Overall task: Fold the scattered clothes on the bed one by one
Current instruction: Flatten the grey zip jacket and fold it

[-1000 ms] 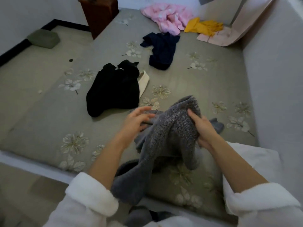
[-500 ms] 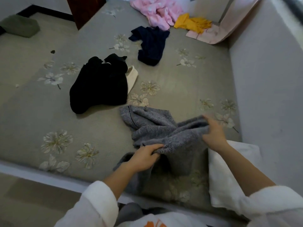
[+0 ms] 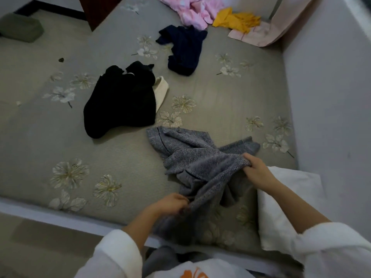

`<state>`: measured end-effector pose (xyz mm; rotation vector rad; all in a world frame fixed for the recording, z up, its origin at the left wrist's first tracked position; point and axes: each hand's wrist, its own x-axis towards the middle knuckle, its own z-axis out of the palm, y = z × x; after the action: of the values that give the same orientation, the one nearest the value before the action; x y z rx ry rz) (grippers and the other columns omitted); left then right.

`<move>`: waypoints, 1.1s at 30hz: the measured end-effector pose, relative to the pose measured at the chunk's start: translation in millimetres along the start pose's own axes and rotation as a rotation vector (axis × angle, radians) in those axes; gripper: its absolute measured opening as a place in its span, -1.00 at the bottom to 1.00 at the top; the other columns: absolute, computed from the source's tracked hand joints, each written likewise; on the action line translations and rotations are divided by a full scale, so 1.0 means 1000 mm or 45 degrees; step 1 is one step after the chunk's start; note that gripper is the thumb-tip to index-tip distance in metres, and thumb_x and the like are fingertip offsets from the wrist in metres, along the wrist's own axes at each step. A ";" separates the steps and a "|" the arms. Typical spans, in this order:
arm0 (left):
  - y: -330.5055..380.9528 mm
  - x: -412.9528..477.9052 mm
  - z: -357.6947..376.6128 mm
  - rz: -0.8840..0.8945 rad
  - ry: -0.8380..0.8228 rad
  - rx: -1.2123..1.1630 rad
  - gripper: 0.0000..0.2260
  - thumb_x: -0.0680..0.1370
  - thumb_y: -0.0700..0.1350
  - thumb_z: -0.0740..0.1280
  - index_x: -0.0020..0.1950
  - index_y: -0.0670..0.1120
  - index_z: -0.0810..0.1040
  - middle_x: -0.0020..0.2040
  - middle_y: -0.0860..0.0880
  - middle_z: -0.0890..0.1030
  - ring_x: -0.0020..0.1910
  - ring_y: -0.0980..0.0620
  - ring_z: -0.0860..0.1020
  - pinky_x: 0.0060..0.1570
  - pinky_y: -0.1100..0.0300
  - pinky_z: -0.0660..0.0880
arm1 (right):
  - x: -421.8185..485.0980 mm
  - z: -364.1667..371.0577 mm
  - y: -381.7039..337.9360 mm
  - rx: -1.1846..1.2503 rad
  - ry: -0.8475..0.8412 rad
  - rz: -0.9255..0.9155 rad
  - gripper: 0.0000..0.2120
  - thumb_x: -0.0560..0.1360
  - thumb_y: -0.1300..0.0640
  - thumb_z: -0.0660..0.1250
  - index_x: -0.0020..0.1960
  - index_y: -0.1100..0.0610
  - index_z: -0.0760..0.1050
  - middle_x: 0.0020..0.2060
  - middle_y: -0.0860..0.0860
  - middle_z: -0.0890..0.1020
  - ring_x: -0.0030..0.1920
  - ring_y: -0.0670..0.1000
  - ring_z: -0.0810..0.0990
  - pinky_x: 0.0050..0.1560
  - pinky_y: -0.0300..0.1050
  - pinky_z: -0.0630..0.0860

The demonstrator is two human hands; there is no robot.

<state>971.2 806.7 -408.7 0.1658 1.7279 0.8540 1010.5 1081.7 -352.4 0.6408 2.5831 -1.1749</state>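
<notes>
Grey-green bedding printed with pale flowers covers the bed (image 3: 220, 101), which fills most of the view. A white wall (image 3: 331, 87) borders it at three o'clock, and a strip of floor (image 3: 30, 247) shows at eight o'clock. The grey sweater (image 3: 196, 161) lies crumpled on the bed at about five o'clock from the middle, with its near part lifted and hanging over the bed's near edge. A black garment (image 3: 120, 101) lies in a heap at ten o'clock from the sweater, apart from it. A white cloth (image 3: 285, 197) rests on the bed at four o'clock from the sweater, under the right forearm. A navy garment (image 3: 184, 49) sits at twelve o'clock. Beyond it a pink garment (image 3: 192, 11) lies bunched, and a pale sheet (image 3: 267, 31) lies in the far corner at one o'clock. A yellow garment (image 3: 236, 20) sits between these two, touching both. A green cushion (image 3: 20, 27) lies at ten o'clock near the frame's edge. A cream cloth (image 3: 161, 91) pokes out from under the black garment at its three o'clock side. The right hand (image 3: 259, 173) grips a fold at the sweater's right side with its fingers curled round the knit. The left hand (image 3: 170, 203) is curled on the sweater's near edge, though motion blur hides its fingertips
</notes>
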 end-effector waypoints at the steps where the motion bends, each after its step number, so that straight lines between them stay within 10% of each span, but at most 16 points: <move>1: -0.002 0.007 -0.002 -0.043 0.121 -0.103 -0.87 0.60 -0.18 0.20 -0.06 -0.15 0.52 -0.18 -0.06 0.50 -0.23 0.07 0.46 -0.27 0.31 0.42 | -0.002 -0.007 -0.007 0.117 0.017 0.017 -0.75 0.56 0.36 0.13 -0.07 0.10 0.51 -0.16 0.18 0.59 -0.09 0.26 0.55 -0.05 0.08 0.48; 3: 0.004 0.018 -0.004 -0.107 0.324 -0.255 -0.83 0.62 -0.21 0.16 -0.17 -0.10 0.40 -0.16 -0.07 0.45 -0.22 0.05 0.43 -0.30 0.32 0.41 | -0.008 -0.020 -0.021 0.335 0.039 0.060 -0.68 0.59 0.36 0.10 -0.01 0.05 0.54 -0.08 0.13 0.62 -0.04 0.14 0.59 0.02 0.04 0.52; 7: 0.007 0.051 -0.007 0.081 0.474 -0.211 -0.71 0.56 -0.07 0.29 0.24 -0.14 0.44 0.18 -0.04 0.52 0.14 -0.04 0.50 0.12 0.13 0.44 | -0.018 -0.038 -0.037 0.721 0.008 0.013 -0.73 0.60 0.29 0.15 0.08 0.03 0.56 0.02 0.06 0.65 0.03 -0.01 0.61 0.03 -0.15 0.52; 12: 0.032 0.046 0.004 -0.149 0.329 -0.667 -0.75 0.62 -0.04 0.18 0.19 -0.17 0.48 -0.16 -0.15 0.54 -0.23 -0.06 0.48 -0.30 0.20 0.39 | -0.026 -0.051 -0.051 1.126 0.026 -0.020 -0.73 0.50 0.13 0.22 0.14 0.16 0.56 0.02 0.07 0.68 0.00 -0.01 0.63 -0.05 -0.18 0.60; 16: 0.032 0.049 0.014 -0.267 0.169 -1.335 -0.52 0.61 0.13 0.15 0.32 -0.21 0.49 0.01 -0.23 0.64 -0.04 -0.16 0.58 -0.20 0.07 0.55 | -0.027 -0.057 -0.074 1.206 0.005 -0.058 -0.64 0.42 0.03 0.32 0.14 0.18 0.56 0.06 0.13 0.64 0.01 0.05 0.60 -0.04 -0.08 0.57; 22: 0.051 0.040 0.002 -0.225 0.013 -1.366 -0.45 0.62 0.01 0.17 -0.52 -0.18 0.56 -0.55 -0.13 0.56 -0.58 -0.05 0.55 -0.34 0.12 0.34 | -0.022 -0.057 -0.102 1.268 0.007 -0.114 -0.74 0.41 0.01 0.29 0.00 0.15 0.56 -0.17 0.04 0.67 -0.20 -0.02 0.62 -0.24 -0.16 0.54; 27: 0.067 0.030 -0.051 0.025 0.206 -1.505 -0.71 0.61 -0.06 0.14 0.08 -0.21 0.56 -0.26 -0.21 0.68 -0.19 -0.14 0.63 -0.07 0.00 0.52 | -0.008 -0.076 -0.091 1.406 0.493 -0.022 -0.75 0.63 0.20 0.06 -0.02 0.18 0.51 -0.21 0.03 0.66 -0.21 -0.04 0.61 -0.28 -0.21 0.54; 31: 0.091 -0.020 -0.105 0.414 0.278 -1.287 -0.52 0.61 -0.11 0.07 -0.37 -0.10 0.67 -0.42 -0.03 0.62 -0.49 0.09 0.57 -0.51 0.35 0.44 | -0.002 -0.096 -0.069 1.522 0.933 0.071 -0.86 0.47 0.14 0.22 -0.19 0.13 0.52 -0.23 0.06 0.57 -0.12 0.05 0.55 -0.22 -0.15 0.47; 33: 0.107 -0.053 -0.128 0.593 0.386 -1.076 -0.65 0.63 -0.05 0.08 -0.15 -0.04 0.64 -0.22 0.01 0.64 -0.30 0.12 0.56 -0.29 0.26 0.45 | -0.006 -0.105 -0.065 1.613 1.006 0.029 -0.88 0.31 0.11 0.23 -0.24 0.12 0.51 -0.30 0.03 0.57 -0.17 0.06 0.53 -0.24 -0.17 0.45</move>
<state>843.5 798.7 -290.0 -0.1476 1.4672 1.9610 981.4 1122.1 -238.8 1.5727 1.8824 -2.9864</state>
